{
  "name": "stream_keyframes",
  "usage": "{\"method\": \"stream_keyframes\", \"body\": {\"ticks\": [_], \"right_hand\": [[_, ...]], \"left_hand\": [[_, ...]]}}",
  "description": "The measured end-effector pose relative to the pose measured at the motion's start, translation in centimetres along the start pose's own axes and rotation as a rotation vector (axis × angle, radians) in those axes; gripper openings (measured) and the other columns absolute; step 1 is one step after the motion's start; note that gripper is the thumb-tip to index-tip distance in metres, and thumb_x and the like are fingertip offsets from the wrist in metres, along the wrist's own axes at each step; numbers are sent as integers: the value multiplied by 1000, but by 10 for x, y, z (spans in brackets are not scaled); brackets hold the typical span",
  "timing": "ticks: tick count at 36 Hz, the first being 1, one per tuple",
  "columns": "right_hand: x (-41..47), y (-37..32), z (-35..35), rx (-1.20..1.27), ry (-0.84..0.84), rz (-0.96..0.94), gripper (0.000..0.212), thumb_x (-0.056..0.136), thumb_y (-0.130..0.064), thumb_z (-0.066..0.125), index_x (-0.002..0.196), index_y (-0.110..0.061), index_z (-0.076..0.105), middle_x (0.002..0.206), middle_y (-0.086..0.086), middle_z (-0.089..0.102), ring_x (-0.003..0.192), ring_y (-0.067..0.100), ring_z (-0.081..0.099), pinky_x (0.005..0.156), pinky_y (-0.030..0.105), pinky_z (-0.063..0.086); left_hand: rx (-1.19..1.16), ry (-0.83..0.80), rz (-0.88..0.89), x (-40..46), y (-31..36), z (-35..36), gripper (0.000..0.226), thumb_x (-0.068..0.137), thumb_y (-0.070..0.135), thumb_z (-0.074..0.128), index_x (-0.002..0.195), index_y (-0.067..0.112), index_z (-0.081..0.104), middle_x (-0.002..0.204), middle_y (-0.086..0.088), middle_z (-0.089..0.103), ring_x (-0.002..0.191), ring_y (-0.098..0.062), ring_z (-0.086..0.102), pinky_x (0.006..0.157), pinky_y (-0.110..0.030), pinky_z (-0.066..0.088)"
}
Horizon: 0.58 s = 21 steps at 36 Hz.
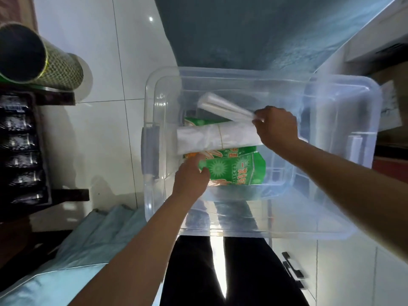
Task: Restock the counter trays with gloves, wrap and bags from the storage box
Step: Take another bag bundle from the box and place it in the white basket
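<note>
A clear plastic storage box stands on the floor below me. Inside it lie green glove packets, a white bundle of bags tied with a band, and a clear roll of wrap. My left hand reaches into the box and grips the edge of the nearest green packet. My right hand pinches the near end of the clear roll, which slants up toward the far left of the box.
The box sits on white floor tiles beside a dark mat. A black rack with dark packets and a green patterned tube stand at the left. Light blue fabric lies lower left. White cabinet doors with black handles are lower right.
</note>
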State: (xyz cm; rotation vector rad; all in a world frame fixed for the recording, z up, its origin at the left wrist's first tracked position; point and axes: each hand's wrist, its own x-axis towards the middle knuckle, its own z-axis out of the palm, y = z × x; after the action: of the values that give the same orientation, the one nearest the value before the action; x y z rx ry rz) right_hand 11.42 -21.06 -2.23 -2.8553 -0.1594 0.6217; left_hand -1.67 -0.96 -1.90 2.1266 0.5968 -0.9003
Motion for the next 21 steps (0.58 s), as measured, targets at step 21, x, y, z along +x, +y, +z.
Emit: {"method": "stream_keyframes", "body": {"ticks": [21], "right_hand": [[-164,25,-38,759,547,379,10,91,-8,68,98,-7,75,99,-1,54,87,-1,56,68,35,50]], "left_hand": [[782,-40,145,112,73,25,65,83,14,67,142,20,39,138,-9,47,131,-33,44,112,-51,25]]}}
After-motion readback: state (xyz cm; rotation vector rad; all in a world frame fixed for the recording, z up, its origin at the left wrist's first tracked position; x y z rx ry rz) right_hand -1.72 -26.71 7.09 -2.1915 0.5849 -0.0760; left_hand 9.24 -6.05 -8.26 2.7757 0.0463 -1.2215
